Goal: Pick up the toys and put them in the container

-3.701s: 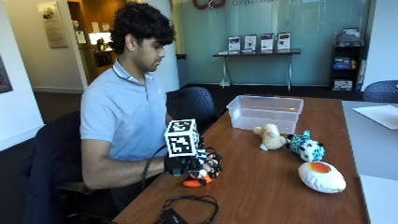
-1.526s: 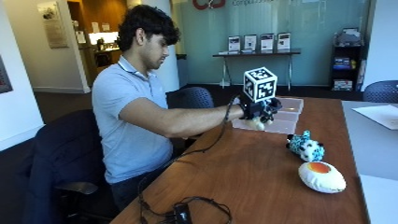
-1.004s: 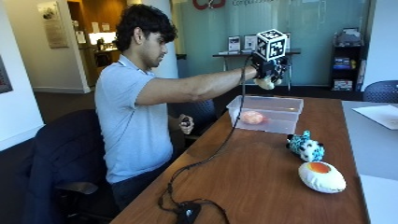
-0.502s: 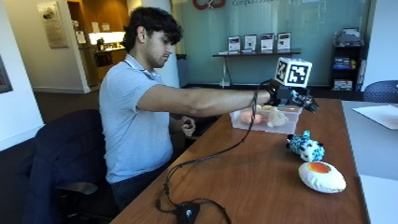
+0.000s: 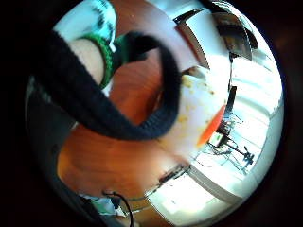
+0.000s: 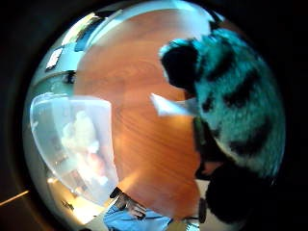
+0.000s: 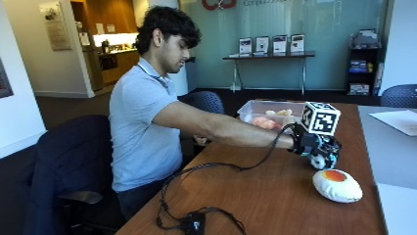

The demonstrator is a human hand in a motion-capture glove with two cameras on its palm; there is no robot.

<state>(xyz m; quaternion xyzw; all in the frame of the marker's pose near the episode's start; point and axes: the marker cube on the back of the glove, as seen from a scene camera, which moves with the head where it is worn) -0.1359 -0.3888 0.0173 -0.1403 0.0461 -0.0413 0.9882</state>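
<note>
My gloved right hand (image 7: 314, 146) is down on the teal and black plush toy (image 7: 322, 160), which stands on the wooden table (image 7: 261, 196); the fingers curl over its top. This furry toy (image 6: 236, 96) sits close against the palm in the thumb side view. A white egg-shaped toy (image 7: 336, 185) with an orange patch lies just beside it, nearer the table's front, and shows again as the white toy (image 5: 203, 123) in the little finger side view. The clear plastic container (image 7: 247, 108) stands further back and holds an orange toy (image 7: 264, 122) and a cream toy (image 7: 282, 112).
A black cable (image 7: 215, 166) runs from the glove along the table to a small box (image 7: 193, 223) near the front edge. A second, grey table (image 7: 391, 147) with paper (image 7: 396, 120) adjoins on the right. Bare wood lies between the container and the toys.
My hand went from the table's near end to the container, held a cream toy above it, then swung right and down onto the teal plush toy. The orange and cream toys now lie in the container.
</note>
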